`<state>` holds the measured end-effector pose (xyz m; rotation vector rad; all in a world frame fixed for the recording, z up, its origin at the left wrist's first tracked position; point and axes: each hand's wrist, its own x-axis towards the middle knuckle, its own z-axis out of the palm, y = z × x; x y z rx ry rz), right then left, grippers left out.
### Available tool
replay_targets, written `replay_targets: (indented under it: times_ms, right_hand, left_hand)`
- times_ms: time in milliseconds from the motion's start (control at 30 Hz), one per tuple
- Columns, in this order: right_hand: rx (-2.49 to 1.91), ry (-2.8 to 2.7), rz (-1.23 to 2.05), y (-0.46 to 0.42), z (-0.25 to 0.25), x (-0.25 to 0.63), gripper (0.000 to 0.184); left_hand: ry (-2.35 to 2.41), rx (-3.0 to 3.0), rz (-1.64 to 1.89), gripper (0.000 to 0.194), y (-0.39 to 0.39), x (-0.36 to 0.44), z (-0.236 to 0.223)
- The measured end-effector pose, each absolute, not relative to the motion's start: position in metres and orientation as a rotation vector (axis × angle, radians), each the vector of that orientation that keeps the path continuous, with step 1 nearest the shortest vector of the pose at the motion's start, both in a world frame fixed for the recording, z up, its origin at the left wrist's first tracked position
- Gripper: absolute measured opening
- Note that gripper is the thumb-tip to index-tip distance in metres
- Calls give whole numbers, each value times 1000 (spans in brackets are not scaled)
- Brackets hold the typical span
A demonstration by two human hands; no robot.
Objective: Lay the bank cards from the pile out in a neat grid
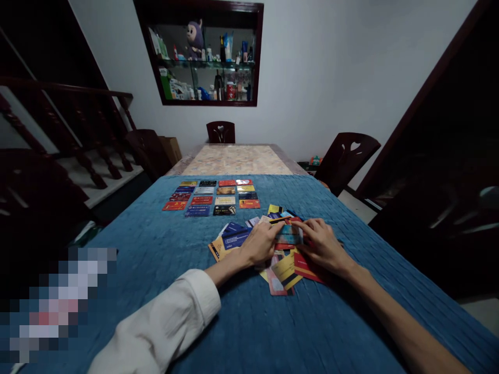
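Observation:
A heap of loose plastic cards lies on the blue cloth under my hands. My left hand (262, 245) bends over the heap, fingers closed at the left edge of a teal card (287, 235). The right edge of that same card meets the curled fingers of my right hand (324, 244); its thumb is partly hidden. Around them are a dark blue card (236, 236), a gold card with a black stripe (286, 270), a red card (310, 266) and a pinkish card (276, 285). Some cards are covered by my hands.
Beyond the heap, to the left, several cards lie face up in columns, among them a black card (224, 210). The blue cloth (249, 327) covers the near table; bare patterned tabletop (237, 158) shows behind. Chairs (349, 156) stand around it. A blurred patch sits at lower left.

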<state>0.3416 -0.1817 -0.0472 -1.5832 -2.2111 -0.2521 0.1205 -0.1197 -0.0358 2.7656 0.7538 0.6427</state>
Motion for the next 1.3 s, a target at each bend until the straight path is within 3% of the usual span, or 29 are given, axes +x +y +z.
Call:
replay_targets:
  times_ms: [167, 467, 967, 1300]
  right_hand:
    - [-1533, -2215, -350, -181, -51, 343, 50]
    - [-1503, -2219, -442, -183, -50, 343, 49]
    - [-1529, -2233, -421, -179, -52, 344, 43]
    - [-1537, -2322, -494, -153, -21, 345, 44]
  left_hand:
    - [779, 2764, 623, 54, -119, 121, -37]
    - [813, 2697, 632, 63, -123, 120, -31]
    - [910, 2745, 487, 43, -122, 117, -19]
    - [1073, 2824, 356, 39, -100, 118, 1]
